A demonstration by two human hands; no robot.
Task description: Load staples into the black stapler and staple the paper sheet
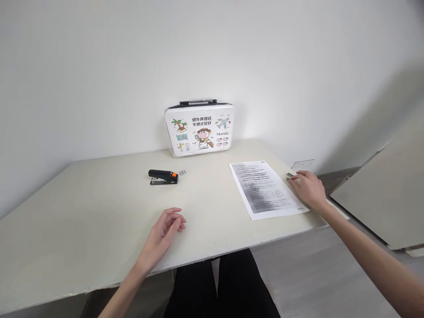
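My left hand point(167, 227) rests on the white table near its front edge, fingers loosely bent and a little apart, holding nothing. Beyond it lies a black stapler point(163, 177) with an orange button. Several short staple strips point(182, 172) are beside the stapler's right end. On the right side of the table, my right hand point(308, 189) has its thumb and fingers together at a small grey strip point(289, 179); what kind it is, I cannot tell. A printed sheet of paper point(265, 190) lies flat just left of that hand.
A white carrying case point(200, 130) with cartoon prints and a black handle stands upright against the wall at the back of the table point(99, 212). Another white surface point(384, 198) is at the far right. A wall plate point(303, 164) sits behind my right hand.
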